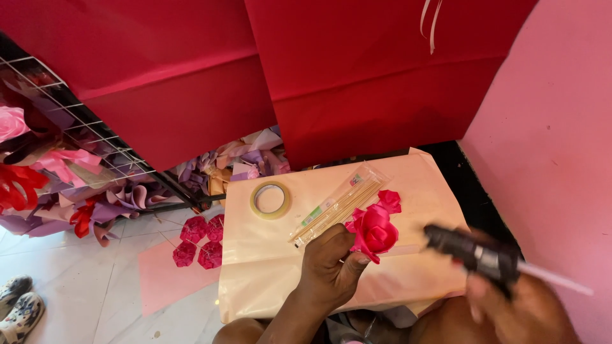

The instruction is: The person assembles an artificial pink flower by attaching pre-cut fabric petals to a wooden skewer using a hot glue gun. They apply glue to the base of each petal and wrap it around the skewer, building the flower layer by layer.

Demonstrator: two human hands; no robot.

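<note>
We had the left hand [331,264] pinched on the pink paper rose [374,230] at mid-frame, tilted up over the cream sheet [268,267], probably so the black glue gun [475,255] gripped in our right hand [516,306] at lower right could reach it. The clear packet [338,204] above it held wooden sticks, tape roll [269,200] beside.

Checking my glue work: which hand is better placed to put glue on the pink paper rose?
Right. The right hand grips the black glue gun, nozzle aimed at the pink paper rose; the left hand is busy holding that rose.
</note>
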